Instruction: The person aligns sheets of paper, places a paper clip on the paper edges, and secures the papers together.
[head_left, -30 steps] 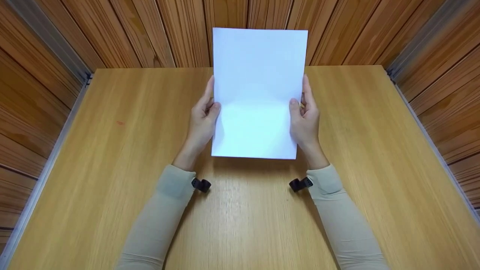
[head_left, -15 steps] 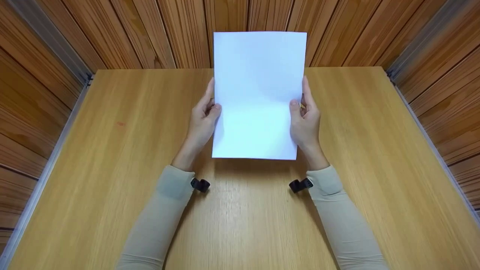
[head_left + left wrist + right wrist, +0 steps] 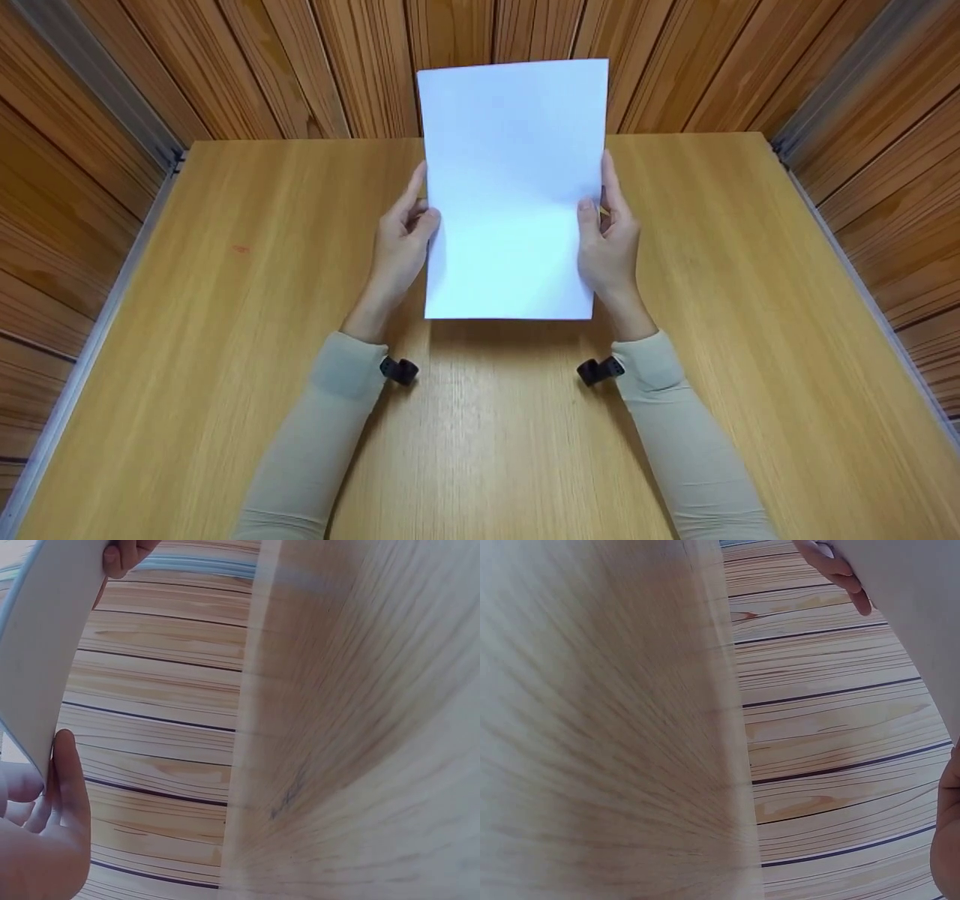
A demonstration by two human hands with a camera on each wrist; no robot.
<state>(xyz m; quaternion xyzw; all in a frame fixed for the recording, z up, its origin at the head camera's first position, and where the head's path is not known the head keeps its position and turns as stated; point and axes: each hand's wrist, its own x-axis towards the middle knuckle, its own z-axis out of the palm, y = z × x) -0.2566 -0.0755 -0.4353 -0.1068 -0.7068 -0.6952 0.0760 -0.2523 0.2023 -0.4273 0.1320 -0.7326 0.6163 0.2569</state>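
A blank white sheet of paper (image 3: 514, 157) is held upright lengthwise in the head view, raised off the table with its shadow falling below. My left hand (image 3: 401, 247) pinches its left edge, thumb on the front and fingers behind. On the opposite edge, my right hand (image 3: 611, 247) grips in the same way, thumb lying flat on the front face. From the left wrist, the paper (image 3: 49, 645) shows its bowed underside, with the left hand (image 3: 52, 840) at the near edge. The right wrist view catches only part of the right hand (image 3: 949, 840) beside the paper (image 3: 919, 600).
A light wooden table (image 3: 480, 450) lies underneath, bearing a small reddish mark at left. Wood-plank walls (image 3: 375, 67) stand behind and on both sides. Each wrist wears a small black camera (image 3: 400, 370) over a pale sleeve.
The paper's top edge has shifted slightly left and now slants, its left corner lower than its right. Both hands keep their hold and have barely moved.
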